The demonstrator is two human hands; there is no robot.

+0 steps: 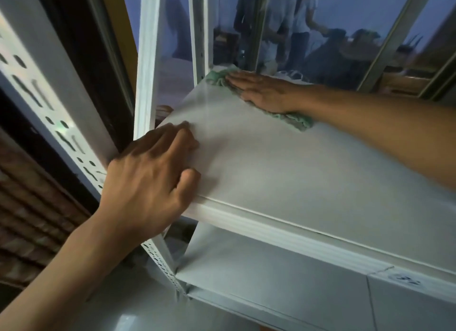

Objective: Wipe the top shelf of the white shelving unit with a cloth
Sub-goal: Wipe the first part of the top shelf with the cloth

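The white top shelf [283,163] of the shelving unit fills the middle of the head view. A green cloth [298,122] lies flat at the shelf's far left corner. My right hand [261,90] presses flat on the cloth with fingers stretched toward the rear post; most of the cloth is hidden under the palm. My left hand [150,180] rests on the shelf's near left corner, fingers spread on the surface and thumb by the front rim, holding nothing.
White perforated posts [145,64] rise at the shelf's left corners. A lower shelf [271,269] sits beneath. Behind is a glass window [333,34] with reflections of people. A dark frame and brown slats [32,222] stand to the left.
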